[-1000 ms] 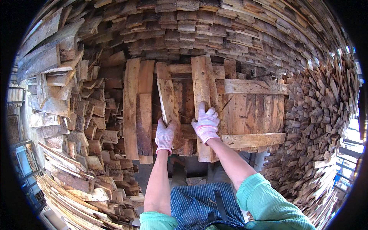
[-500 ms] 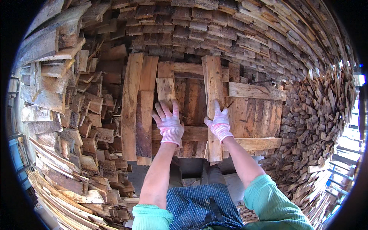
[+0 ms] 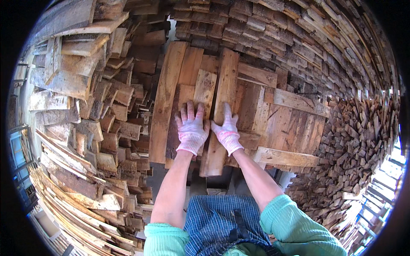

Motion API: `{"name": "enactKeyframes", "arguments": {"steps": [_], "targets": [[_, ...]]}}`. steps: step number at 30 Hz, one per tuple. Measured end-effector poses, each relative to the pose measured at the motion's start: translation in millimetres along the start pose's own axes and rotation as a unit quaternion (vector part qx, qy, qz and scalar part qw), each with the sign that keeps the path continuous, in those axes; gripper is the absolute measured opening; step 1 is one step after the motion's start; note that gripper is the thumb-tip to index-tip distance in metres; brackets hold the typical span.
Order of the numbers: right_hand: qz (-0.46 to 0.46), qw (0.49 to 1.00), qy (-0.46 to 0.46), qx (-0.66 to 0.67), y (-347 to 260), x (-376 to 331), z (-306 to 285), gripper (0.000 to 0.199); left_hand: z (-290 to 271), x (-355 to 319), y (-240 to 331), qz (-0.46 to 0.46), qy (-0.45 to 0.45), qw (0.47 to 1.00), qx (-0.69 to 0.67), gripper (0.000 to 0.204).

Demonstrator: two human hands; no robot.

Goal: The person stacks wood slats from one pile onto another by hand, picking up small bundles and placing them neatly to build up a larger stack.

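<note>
Both my hands wear pale, pink-stained knit gloves and rest on a flat layer of wooden boards in front of me. My left hand (image 3: 192, 130) lies open, fingers spread, over a short light board (image 3: 205, 87) and the darker board (image 3: 185, 96) beside it. Close on its right, my right hand (image 3: 228, 132) grips a long wooden plank (image 3: 225, 79), thumb toward its left edge and fingers toward its right. The plank slants, its near end sticking out toward me. At the left of the layer lies another long board (image 3: 167, 102). The palms hide parts of the boards.
Stacked rough boards (image 3: 121, 128) rise on my left with ends jutting out. A wall of stacked planks (image 3: 265, 25) stands at the back. On the right is a big heap of short wood pieces (image 3: 350, 141). Crosswise boards (image 3: 286, 158) lie on the right of the layer.
My right hand has moved left with the long plank, bringing it against the short light board and close to my left hand. The view has shifted and tilted somewhat.
</note>
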State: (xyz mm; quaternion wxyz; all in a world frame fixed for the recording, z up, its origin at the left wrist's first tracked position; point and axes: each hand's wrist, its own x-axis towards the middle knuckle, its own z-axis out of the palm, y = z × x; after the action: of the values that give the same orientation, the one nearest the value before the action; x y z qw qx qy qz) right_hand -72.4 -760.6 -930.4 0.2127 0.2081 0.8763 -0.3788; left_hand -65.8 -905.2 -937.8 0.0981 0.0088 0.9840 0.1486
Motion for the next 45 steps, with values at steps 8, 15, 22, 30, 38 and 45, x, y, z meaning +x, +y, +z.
{"name": "enactKeyframes", "arguments": {"steps": [8, 15, 22, 30, 38, 45], "targets": [[-0.110, 0.990, 0.028, 0.089, 61.2, -27.4, -78.1, 0.099, -37.0, -4.8, -15.9, -0.015, -0.040, 0.986, -0.158, 0.062], [-0.006, 0.986, 0.099, -0.133, 80.8, -3.2, -97.9, 0.093, -59.3, -140.7, -29.4, -0.025, 0.105, 0.932, -0.346, 0.043], [-0.153, 0.983, 0.033, -0.101, 70.3, -1.2, -70.9, 0.073, -72.1, -340.1, -33.3, -0.284, 0.002, 0.871, -0.401, 0.040], [-0.150, 0.906, -0.027, -0.395, 63.5, 30.9, -30.7, 0.078, -233.1, -444.9, -87.2, -0.425, 0.183, 0.884, -0.061, 0.052], [-0.462, 0.744, -0.453, -0.165, -142.3, -205.2, 99.6, 0.056, -257.7, -487.4, -204.5, -0.662, 0.073, 0.739, 0.104, 0.111], [-0.373, 0.726, -0.543, -0.198, -269.0, -439.4, 263.0, 0.110, -258.7, -535.4, -224.6, -0.595, 0.046, 0.794, 0.114, 0.127]]}}
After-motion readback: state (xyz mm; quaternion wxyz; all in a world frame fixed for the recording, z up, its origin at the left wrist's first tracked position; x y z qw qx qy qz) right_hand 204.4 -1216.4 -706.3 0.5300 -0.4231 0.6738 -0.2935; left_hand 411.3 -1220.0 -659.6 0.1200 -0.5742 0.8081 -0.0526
